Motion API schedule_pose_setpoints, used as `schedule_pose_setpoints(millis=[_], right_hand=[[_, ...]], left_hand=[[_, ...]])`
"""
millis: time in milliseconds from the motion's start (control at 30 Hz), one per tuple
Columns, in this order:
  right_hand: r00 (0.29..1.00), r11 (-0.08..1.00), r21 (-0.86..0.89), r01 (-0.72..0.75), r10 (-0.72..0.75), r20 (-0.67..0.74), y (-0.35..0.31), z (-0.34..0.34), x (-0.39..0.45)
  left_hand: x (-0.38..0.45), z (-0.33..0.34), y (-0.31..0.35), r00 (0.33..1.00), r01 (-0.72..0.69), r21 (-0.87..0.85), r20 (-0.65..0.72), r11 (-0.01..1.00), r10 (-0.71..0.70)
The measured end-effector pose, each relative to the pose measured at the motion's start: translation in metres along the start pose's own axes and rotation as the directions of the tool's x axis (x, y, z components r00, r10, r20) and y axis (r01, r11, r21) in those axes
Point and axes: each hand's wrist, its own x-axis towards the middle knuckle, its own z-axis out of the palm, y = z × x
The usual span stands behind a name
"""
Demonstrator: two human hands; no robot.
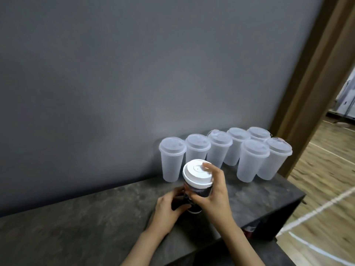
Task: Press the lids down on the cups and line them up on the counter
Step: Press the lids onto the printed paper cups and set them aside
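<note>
A dark paper cup (197,192) with a white lid (196,172) stands on the dark stone counter (86,217). My left hand (169,206) grips the cup low on its left side. My right hand (215,191) wraps the cup's right side, thumb across the front and a finger on the lid's top. Behind it, several translucent plastic cups (172,159) with lids pressed on stand in a row along the grey wall, two more (251,162) in front at the right end.
The counter ends at the right edge (295,191), with a wooden floor (326,198) below. A brown door frame (311,89) rises at the right. The grey wall (134,73) backs the counter. Bare countertop stretches to the left.
</note>
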Motion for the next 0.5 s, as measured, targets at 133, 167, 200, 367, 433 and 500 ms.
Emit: schedule_pose_setpoints(millis=[133,167,200,367,433,500], right_hand=[[0.996,0.997,0.017,-0.075,0.075,-0.037,0.031,-0.021,-0.001],[0.992,0.994,0.022,-0.105,0.106,-0.07,0.036,-0.024,-0.001],[0.984,0.99,0.03,-0.137,0.139,-0.114,0.04,-0.027,0.0],[0.921,0.971,0.029,-0.238,0.236,-0.31,0.061,-0.038,0.012],[0.91,0.961,0.016,-0.275,0.266,-0.317,0.071,-0.038,0.014],[0.898,0.947,0.0,-0.322,0.305,-0.318,0.08,-0.037,0.013]], left_hand=[[0.012,0.02,0.003,0.998,-0.006,0.109,0.068,0.994,-0.002],[0.014,0.02,0.002,0.997,-0.007,0.146,0.08,0.989,-0.005],[0.015,0.021,0.001,0.997,-0.008,0.18,0.078,0.984,-0.007],[0.016,0.024,-0.002,0.996,0.031,0.365,-0.091,0.931,0.002],[0.016,0.025,-0.001,0.988,0.111,0.461,-0.151,0.88,-0.046],[0.015,0.026,-0.001,0.982,0.143,0.494,-0.176,0.857,-0.062]])
